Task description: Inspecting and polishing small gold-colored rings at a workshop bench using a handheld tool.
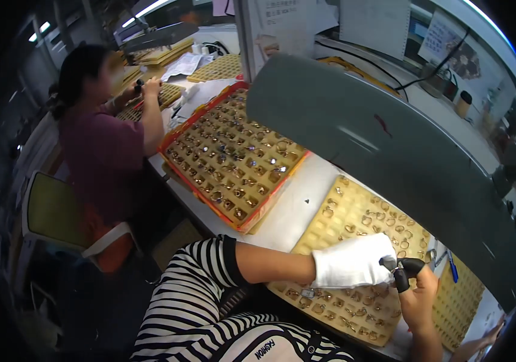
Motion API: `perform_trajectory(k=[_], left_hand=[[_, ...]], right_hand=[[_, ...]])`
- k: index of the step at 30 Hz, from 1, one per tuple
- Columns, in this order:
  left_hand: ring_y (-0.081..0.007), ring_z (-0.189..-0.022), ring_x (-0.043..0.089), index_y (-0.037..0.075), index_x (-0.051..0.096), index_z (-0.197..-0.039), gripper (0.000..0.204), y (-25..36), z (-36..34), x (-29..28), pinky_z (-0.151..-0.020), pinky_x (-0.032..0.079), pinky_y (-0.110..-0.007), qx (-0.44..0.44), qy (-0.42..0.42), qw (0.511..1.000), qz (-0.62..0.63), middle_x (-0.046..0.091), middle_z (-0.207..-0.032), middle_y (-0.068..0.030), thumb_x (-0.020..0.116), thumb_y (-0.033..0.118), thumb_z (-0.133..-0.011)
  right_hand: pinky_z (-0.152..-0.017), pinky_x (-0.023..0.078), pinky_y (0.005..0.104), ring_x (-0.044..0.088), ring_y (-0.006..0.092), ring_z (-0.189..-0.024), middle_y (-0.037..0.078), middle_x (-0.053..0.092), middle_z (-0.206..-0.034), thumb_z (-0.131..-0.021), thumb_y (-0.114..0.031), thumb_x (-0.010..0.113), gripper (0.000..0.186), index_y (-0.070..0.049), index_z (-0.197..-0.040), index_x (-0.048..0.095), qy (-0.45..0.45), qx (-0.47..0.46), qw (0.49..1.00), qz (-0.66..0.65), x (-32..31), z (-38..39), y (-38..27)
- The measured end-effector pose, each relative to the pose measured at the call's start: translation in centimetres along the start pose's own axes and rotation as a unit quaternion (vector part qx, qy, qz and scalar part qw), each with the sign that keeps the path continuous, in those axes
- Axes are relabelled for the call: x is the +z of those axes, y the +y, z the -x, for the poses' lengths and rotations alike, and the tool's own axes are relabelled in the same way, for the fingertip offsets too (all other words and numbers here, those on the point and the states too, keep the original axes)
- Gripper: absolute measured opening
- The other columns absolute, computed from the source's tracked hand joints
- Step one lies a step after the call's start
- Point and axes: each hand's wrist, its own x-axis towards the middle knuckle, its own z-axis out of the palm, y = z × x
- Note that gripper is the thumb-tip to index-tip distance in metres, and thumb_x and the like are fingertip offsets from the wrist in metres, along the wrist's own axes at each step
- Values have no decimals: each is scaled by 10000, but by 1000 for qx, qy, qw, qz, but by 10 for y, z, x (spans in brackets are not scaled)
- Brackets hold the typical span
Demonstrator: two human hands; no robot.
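Observation:
My left hand [357, 262], in a white glove with a dark fingertip cover, reaches across a yellow tray [321, 232]. Black covers sit on the thumb and finger of my right hand [418, 283], which comes in from the lower right. Both hands are closed, their fingertips meeting over the tray's right side. A small shiny piece [395, 265] shows between them; the fingers hide too much to tell its kind. Many gold-coloured rings [385, 211] stand in the tray's pockets around my hands. A small tag [307, 293] lies among the rings near my left wrist.
A red-rimmed tray of rings [246, 227] stands left on the white table [297, 196]. A grey lamp hood [354, 114] hangs low ahead. Right lie a blue pen [453, 267] and another yellow tray [460, 301]. A co-worker in purple [104, 142] sits at left, beside a green-backed chair [56, 208].

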Motion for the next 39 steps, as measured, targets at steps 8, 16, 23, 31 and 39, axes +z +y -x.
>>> perform_trajectory(k=[8,16,23,31,39], left_hand=[[-306,-707,552,-6,544,-719,181,-4,0,4,-619,426,-360,-20,1,1000,8,524,-745,-170,560,175,-709],[-315,-662,561,13,536,-705,176,-4,4,4,-586,438,-366,111,81,989,-62,530,-704,-163,553,186,-724],[-204,-631,572,-8,558,-790,242,13,8,-5,-569,444,-312,-5,12,994,105,570,-661,-119,513,228,-760],[-150,-624,523,35,540,-820,257,-11,1,-3,-533,435,-271,-45,-26,990,134,520,-728,-73,467,280,-839],[-62,-626,515,63,602,-944,284,-18,-3,0,-546,416,-204,-98,-59,981,157,598,-735,-21,428,278,-885]], right_hand=[[-543,388,362,528,306,-620,157,554,-712,-701,52,552,187,40,-885,577,38,-241,933,264,1,-4,-8],[-700,432,292,543,170,-767,96,597,-811,-849,-168,541,202,6,-942,586,-90,155,981,68,-15,-6,-14],[-738,428,285,534,162,-798,80,604,-852,-832,-106,557,142,-21,-933,610,-66,160,984,45,-14,2,0],[-598,461,220,570,101,-645,51,587,-767,-776,14,567,79,32,-849,545,-30,161,961,-221,-3,-5,1],[-598,480,226,577,107,-655,78,607,-775,-805,-22,560,132,39,-920,581,-88,218,934,-270,-17,-10,2]])
